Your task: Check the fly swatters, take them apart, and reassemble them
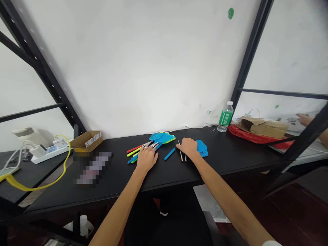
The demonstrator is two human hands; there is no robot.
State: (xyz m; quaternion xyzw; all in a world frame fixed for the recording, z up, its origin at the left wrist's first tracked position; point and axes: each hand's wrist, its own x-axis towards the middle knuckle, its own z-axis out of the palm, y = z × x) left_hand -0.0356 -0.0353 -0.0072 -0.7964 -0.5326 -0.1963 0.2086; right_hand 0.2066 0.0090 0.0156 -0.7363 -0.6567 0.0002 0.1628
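Grips unclear: hands [146, 158] over swatters [161, 138].

The only lettering with any form stands on the green label of the water bottle [225, 117] at the back of the bench [164, 174]: white characters set vertically, too small to read. The strip of white tape on the small cardboard box [86, 140] carries dark print that cannot be made out. A patch on the bench left of the hands is blurred. No brand, number or sign can be read anywhere else.
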